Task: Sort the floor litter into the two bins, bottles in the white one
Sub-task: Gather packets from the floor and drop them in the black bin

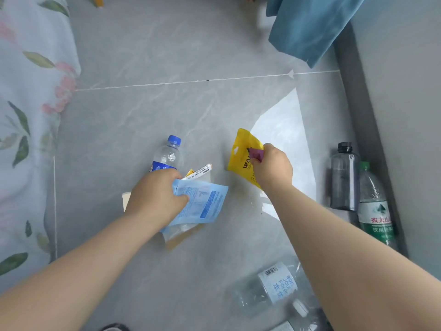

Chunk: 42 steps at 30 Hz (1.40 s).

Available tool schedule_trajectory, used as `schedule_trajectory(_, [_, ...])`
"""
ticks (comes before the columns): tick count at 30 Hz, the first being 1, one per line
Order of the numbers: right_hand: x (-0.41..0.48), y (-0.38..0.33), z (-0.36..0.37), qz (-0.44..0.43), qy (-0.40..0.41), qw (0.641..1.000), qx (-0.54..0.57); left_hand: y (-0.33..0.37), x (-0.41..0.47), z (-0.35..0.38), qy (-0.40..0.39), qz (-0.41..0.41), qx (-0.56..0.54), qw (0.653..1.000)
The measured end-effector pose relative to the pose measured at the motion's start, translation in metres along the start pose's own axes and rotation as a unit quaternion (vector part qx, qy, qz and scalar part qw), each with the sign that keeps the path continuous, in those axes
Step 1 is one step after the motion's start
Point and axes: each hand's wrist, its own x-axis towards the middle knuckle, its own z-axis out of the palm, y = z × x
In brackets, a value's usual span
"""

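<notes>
My left hand grips a light blue packet together with a white wrapper strip, just above the floor. A clear bottle with a blue cap lies right behind that hand. My right hand pinches a yellow pouch and a small purple scrap. More bottles lie about: a dark grey one and a green-labelled one at the right wall, and a clear one with a pale blue label near my right forearm. No bin is in view.
A flowered bedsheet hangs down the left side. A blue cloth hangs at the top right beside a grey wall base. A clear plastic sheet lies under the yellow pouch. A beige paper piece lies under my left wrist.
</notes>
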Motion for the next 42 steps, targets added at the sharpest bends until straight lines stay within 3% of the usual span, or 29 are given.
schedule_trajectory(13, [-0.215,-0.105,-0.264,0.016,0.069,0.995,0.067,0.078,-0.19,-0.224,0.013,0.014,-0.001,1.0])
schedule_trajectory(24, [-0.41,-0.197,-0.499,-0.002,0.197,0.974,0.115,0.148,-0.348,-0.441,0.034,0.141,-0.022,0.989])
schedule_trajectory(34, [-0.581,-0.213,-0.671,0.062,0.407,0.895,0.17,0.234,-0.479,-0.581,0.052,0.322,-0.072,0.943])
schedule_trajectory(42, [-0.705,-0.181,-0.733,0.097,0.517,0.83,0.186,0.301,-0.585,-0.605,0.053,0.452,-0.107,0.884])
